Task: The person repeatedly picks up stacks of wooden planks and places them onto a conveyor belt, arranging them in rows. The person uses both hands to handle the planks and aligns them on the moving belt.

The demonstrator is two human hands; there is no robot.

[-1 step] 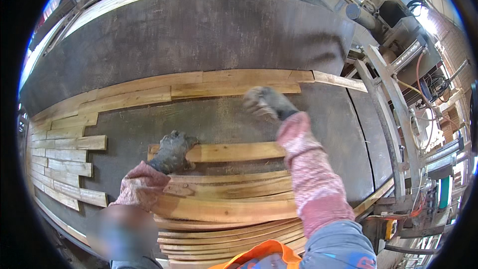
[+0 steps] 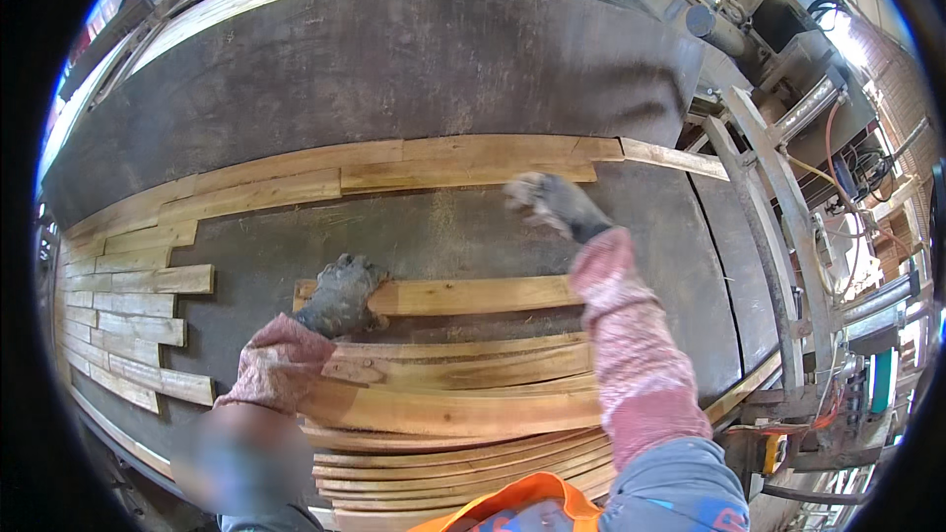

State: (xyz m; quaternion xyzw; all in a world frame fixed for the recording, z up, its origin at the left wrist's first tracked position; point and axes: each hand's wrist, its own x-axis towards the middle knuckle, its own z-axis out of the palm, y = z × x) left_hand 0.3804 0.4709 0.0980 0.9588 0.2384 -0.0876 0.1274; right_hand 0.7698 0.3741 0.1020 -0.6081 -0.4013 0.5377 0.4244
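My left hand (image 2: 345, 294), in a grey glove, is closed over the left part of a single wooden strip (image 2: 473, 297) that lies crosswise on the dark tabletop. A short end of the strip shows to the left of the glove; my right forearm covers its other end. My right hand (image 2: 560, 205), also gloved and slightly blurred, is over the table just below a row of joined strips (image 2: 463, 173). Its fingers look apart, and nothing shows in them. Close to my body lies a pile of loose wooden strips (image 2: 463, 414).
More strips (image 2: 138, 330) lie side by side with staggered ends at the left. Beyond the far row stands a broad dark panel (image 2: 384, 64). A metal frame (image 2: 774, 236) with hoses and machinery borders the right side. A seam crosses the tabletop there.
My right hand has shifted a little to the right, its forearm with it. The left hand stays on the same strip.
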